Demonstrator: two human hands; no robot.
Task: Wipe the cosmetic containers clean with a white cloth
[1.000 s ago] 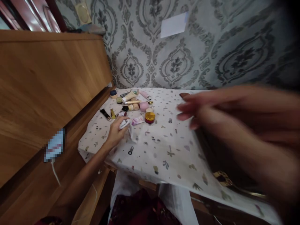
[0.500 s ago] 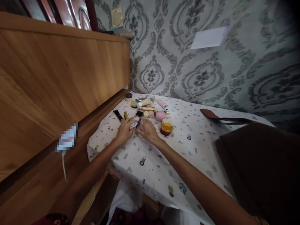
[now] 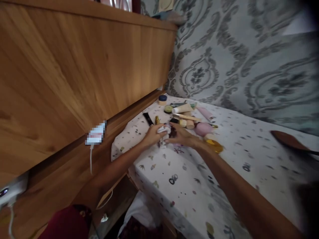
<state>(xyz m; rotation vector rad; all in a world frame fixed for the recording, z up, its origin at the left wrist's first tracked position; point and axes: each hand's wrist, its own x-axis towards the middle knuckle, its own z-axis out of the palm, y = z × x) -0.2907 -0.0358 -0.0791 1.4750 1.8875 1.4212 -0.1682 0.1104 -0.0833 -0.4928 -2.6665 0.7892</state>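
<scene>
My left hand [image 3: 152, 135] is closed on a crumpled white cloth [image 3: 163, 130], whose loose end hangs toward the tabletop. Close against it, my right hand [image 3: 183, 135] curls around a small dark reddish-brown item [image 3: 172, 132], pressed beside the cloth. Fingers cover most of that item, so its kind is unclear. Just beyond my left hand lie a black tube [image 3: 148, 119] and a small gold-capped bottle [image 3: 157, 120]. By my right wrist sit a round pink item [image 3: 203, 128] and a jar with a yellow lid [image 3: 214, 145], partly hidden by the forearm.
Farther back are a navy-lidded jar [image 3: 162, 99], a small green jar [image 3: 168, 109], a cream tube [image 3: 182, 108], a brush [image 3: 188, 117] and a pink tube [image 3: 205, 114]. A wooden cabinet [image 3: 87, 66] borders the left; a brown strap [image 3: 289, 141] lies at right.
The view has turned left and come closer, so the table and its items sit farther right. My hands stay together at the cloth; the right fingers now reach farther over the dark item.
</scene>
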